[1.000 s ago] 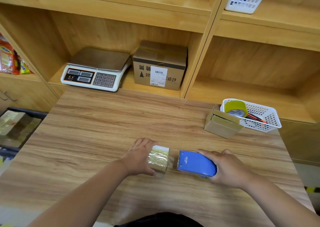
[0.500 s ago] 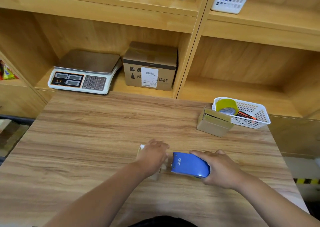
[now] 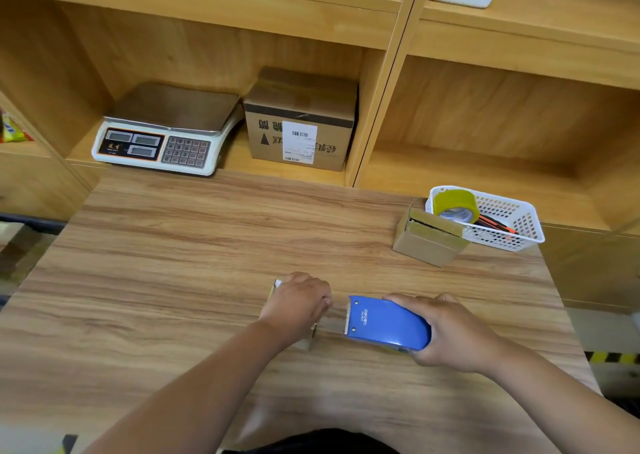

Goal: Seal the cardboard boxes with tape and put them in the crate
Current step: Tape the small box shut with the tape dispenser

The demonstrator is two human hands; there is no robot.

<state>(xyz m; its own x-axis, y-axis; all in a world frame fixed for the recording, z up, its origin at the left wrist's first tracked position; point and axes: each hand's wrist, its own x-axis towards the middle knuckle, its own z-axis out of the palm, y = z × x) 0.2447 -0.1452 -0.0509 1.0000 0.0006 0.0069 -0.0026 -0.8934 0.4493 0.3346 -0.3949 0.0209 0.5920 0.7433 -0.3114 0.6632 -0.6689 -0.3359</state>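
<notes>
Under left hand (image 3: 298, 303): small cardboard box (image 3: 307, 342), fingers curled over it
Just beside it, right hand (image 3: 450, 336): wrapped round blue tape dispenser (image 3: 384, 324)
Beyond right hand: second cardboard box (image 3: 427, 246)

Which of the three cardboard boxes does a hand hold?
The small box under the left hand; the right box and the shelf box lie untouched.

One wide-angle camera, worn on the person's head, faces forward and down over the wooden bench (image 3: 173, 263), near enough that the left hand (image 3: 298, 303) and right hand (image 3: 450, 332) sit just below centre frame; shelving (image 3: 485, 124) fills the upper half, bowed by the lens.
</notes>
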